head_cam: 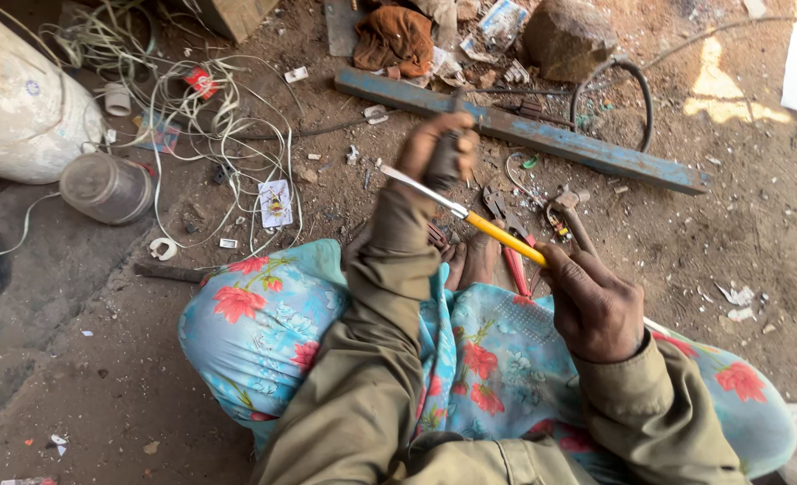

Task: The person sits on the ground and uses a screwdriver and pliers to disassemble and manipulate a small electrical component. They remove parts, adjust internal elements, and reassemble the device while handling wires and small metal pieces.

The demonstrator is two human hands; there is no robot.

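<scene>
My right hand is closed on the yellow screwdriver, its tip at ten o'clock meeting the small dark part clenched in my left hand; steady pressure seems needed next.

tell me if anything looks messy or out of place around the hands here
Yes. A tangle of pale wire sprawls loose over the dirt at upper left, scraps lie scattered about, and a jar lies tipped on its side. The right hand holds a yellow-handled screwdriver; the left hand grips a dark part.
</scene>
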